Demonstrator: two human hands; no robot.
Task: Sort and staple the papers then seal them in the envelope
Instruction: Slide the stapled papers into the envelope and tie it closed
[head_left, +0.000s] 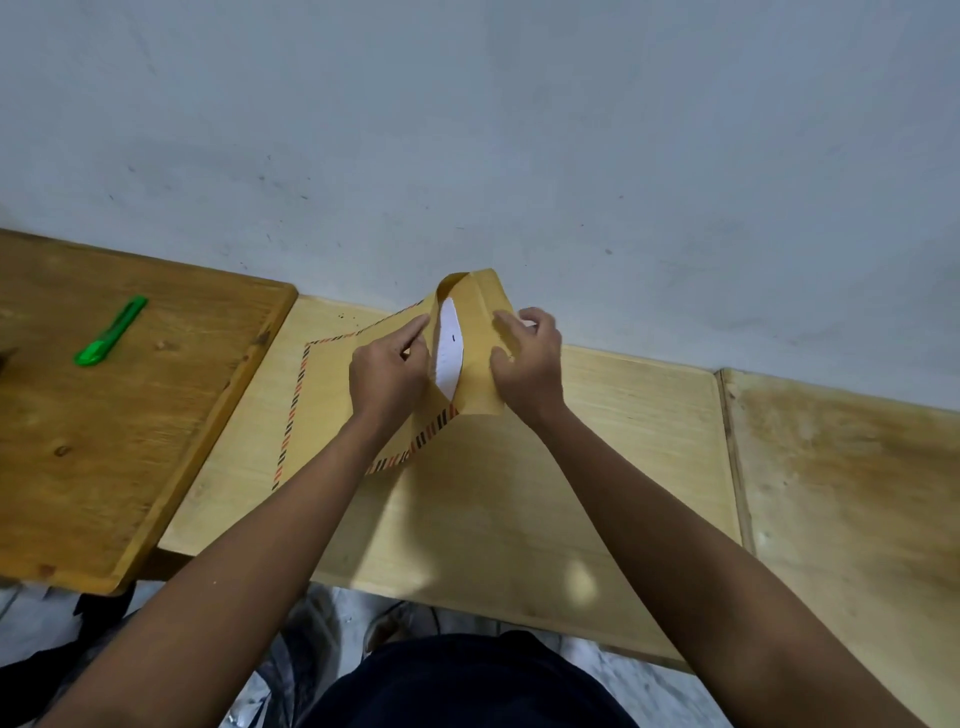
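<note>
Envelope (358, 395) flat on tabletop (623, 441), mouth held wide, left hand (387, 376) fingers pinching front edge, right hand (527, 358) fingers clamped on flap, papers (448, 348) inside; best pushed fully down before folding flap shut.

Dim, even light; soft focus, wide-angle bowing at edges.

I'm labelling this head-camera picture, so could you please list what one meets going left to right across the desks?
Green cutter → left hand → white papers in the envelope mouth → right hand.
</note>
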